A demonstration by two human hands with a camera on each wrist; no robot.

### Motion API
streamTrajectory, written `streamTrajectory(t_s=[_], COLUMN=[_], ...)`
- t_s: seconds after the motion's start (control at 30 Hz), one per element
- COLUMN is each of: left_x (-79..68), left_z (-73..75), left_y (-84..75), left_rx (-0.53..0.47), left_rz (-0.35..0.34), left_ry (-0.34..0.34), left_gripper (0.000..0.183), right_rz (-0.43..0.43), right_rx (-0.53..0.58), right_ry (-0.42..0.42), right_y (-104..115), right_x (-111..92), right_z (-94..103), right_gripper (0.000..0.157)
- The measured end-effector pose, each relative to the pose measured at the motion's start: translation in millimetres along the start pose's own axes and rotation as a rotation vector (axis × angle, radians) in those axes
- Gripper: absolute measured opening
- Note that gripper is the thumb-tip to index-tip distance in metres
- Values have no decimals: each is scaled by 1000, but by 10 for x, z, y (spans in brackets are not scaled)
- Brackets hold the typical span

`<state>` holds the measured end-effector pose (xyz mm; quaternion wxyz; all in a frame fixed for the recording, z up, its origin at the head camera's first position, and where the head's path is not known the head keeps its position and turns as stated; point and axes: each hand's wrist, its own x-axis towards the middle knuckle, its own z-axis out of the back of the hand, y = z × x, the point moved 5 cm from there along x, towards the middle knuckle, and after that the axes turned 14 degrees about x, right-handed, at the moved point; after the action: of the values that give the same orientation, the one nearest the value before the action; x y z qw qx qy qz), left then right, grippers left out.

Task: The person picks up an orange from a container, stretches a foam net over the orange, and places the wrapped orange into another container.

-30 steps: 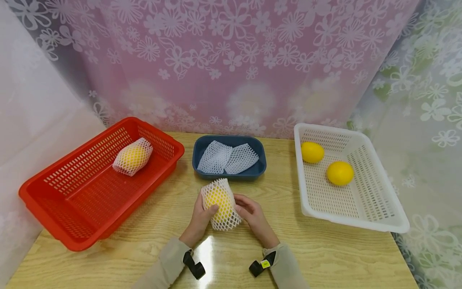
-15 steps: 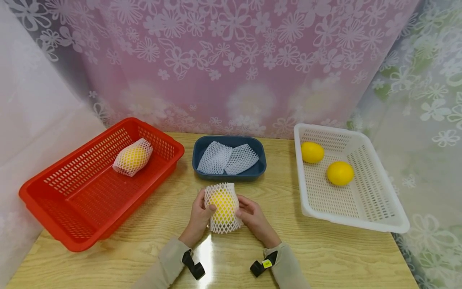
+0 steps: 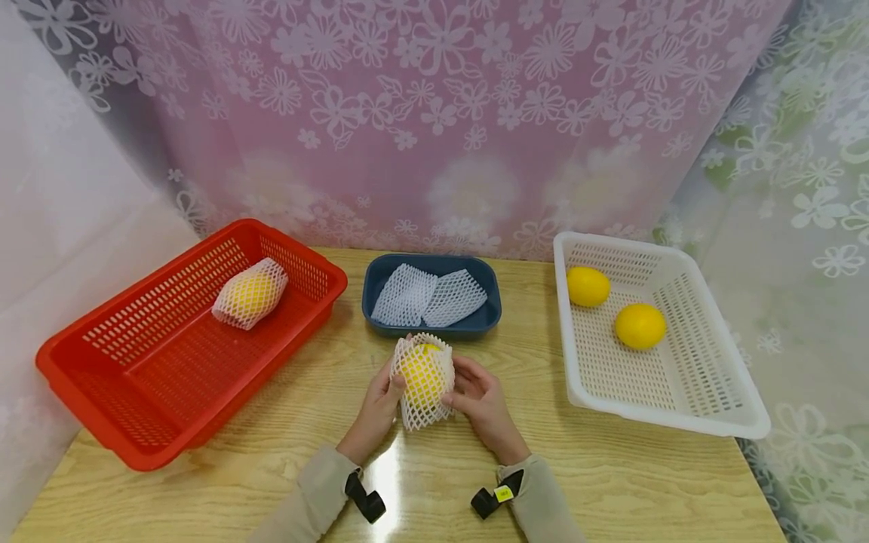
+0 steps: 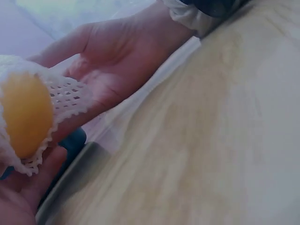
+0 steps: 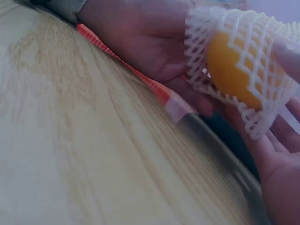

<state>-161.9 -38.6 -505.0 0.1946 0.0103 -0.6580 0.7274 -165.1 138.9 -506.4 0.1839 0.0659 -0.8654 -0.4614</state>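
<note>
A lemon in a white foam net sleeve is held up over the middle of the table. My left hand grips its left side, thumb across the front and the other fingers behind. On the other side, my right hand holds the lower right part, with its thumb tip on the netting. The sleeve's top end gapes, showing bare yellow lemon inside. In the right wrist view the net is stretched round the lemon, with one loose corner hanging. The left wrist view shows the lemon partly bare at one end.
Behind the hands stands a blue tray with foam net sleeves. The red basket at left holds a netted lemon. In the white basket at right lie two bare lemons. A floral curtain hangs behind.
The netted lemon has turned and tilted between the hands, shifting slightly right, then up towards the tray. Its open top now shows. Both hands keep hold, and the baskets have not moved.
</note>
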Motion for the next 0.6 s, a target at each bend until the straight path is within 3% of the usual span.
streamTrajectory(t_s=[0.1,0.27,0.37,0.47,0.6], left_x=[-5,-24,-27,-24,-22], left_z=[-36,-79,-79,-58,-29], left_y=[7,56,72,60,61], left_rx=[14,-95,-86,0,57], left_rz=[7,74,123,136,114], left_ry=[71,127,97,41,-11], left_gripper=[70,98,102,95,81], right_rz=[20,16,-6,-30,-58], right_rx=[-24,-32,-20,-16,-21], right_ry=[-34,-33,-3,34,83], right_y=[17,16,-6,-31,-53], right_x=[3,1,-3,-9,-17], right_z=[-1,-3,-13,-30,-57], right_gripper=[60,63,67,70,69])
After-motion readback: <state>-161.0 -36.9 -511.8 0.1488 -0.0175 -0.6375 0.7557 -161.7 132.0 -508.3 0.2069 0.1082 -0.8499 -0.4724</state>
